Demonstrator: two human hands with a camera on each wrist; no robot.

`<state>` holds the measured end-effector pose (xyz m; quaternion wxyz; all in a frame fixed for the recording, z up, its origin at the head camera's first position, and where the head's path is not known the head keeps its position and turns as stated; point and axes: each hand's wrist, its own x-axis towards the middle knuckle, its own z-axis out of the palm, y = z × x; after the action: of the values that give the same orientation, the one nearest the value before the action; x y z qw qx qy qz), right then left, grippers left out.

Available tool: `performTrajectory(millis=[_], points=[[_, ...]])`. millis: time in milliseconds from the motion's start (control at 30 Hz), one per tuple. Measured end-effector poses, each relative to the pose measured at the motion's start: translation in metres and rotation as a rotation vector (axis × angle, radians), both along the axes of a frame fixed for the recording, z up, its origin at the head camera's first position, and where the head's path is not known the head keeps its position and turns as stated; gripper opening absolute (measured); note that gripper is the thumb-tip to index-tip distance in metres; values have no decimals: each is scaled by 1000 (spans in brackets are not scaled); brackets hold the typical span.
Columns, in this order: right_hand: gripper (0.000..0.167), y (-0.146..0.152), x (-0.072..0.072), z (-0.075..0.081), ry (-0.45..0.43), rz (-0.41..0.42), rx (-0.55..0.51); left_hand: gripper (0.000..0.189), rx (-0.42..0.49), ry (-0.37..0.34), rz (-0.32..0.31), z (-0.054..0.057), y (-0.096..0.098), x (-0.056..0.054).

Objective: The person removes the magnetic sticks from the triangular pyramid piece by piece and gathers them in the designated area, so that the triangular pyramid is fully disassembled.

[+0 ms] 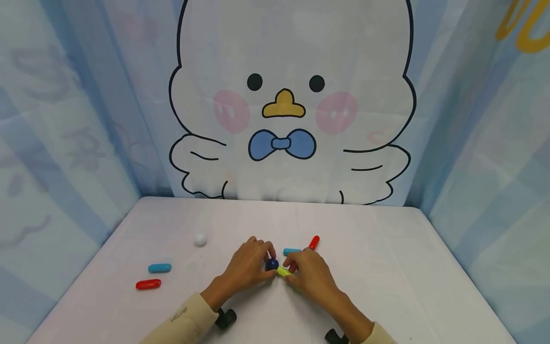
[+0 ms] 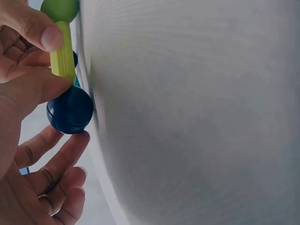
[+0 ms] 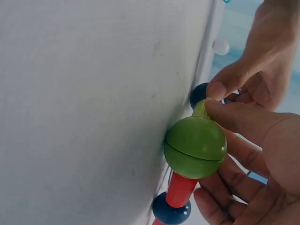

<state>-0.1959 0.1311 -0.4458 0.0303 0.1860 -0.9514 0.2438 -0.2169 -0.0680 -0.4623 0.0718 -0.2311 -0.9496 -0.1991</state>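
Observation:
My left hand [image 1: 247,263] pinches a dark blue ball [image 2: 70,110] between thumb and fingertips, close over the table. One end of a yellow-green rod [image 2: 63,58] meets this ball. My right hand [image 1: 311,274] pinches that rod between thumb and fingers. At the rod's other end is a green ball [image 3: 196,147], mostly hidden under the right hand in the head view. In the right wrist view a red rod [image 3: 181,190] runs from the green ball to a second dark blue ball [image 3: 172,209], with more red beyond it.
Past the right hand, a light blue rod [image 1: 291,251] and a red rod [image 1: 314,242] show on the white table [image 1: 408,286]. To the left lie a white ball [image 1: 200,239], another light blue rod [image 1: 159,268] and another red rod [image 1: 148,284]. A printed curtain [image 1: 283,177] hangs behind the table.

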Motion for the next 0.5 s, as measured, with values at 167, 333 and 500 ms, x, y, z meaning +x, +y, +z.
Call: performTrajectory(millis=[167,333,500], points=[[21,1,0,-4,32,-12,-25,34,11,17,34,0,0,1],[21,0,0,-5,22,-21,-47,35,41,7,95,3,-8,2],[22,0,0,-4,20,-19,-55,33,62,-7,173,8,-28,-1]])
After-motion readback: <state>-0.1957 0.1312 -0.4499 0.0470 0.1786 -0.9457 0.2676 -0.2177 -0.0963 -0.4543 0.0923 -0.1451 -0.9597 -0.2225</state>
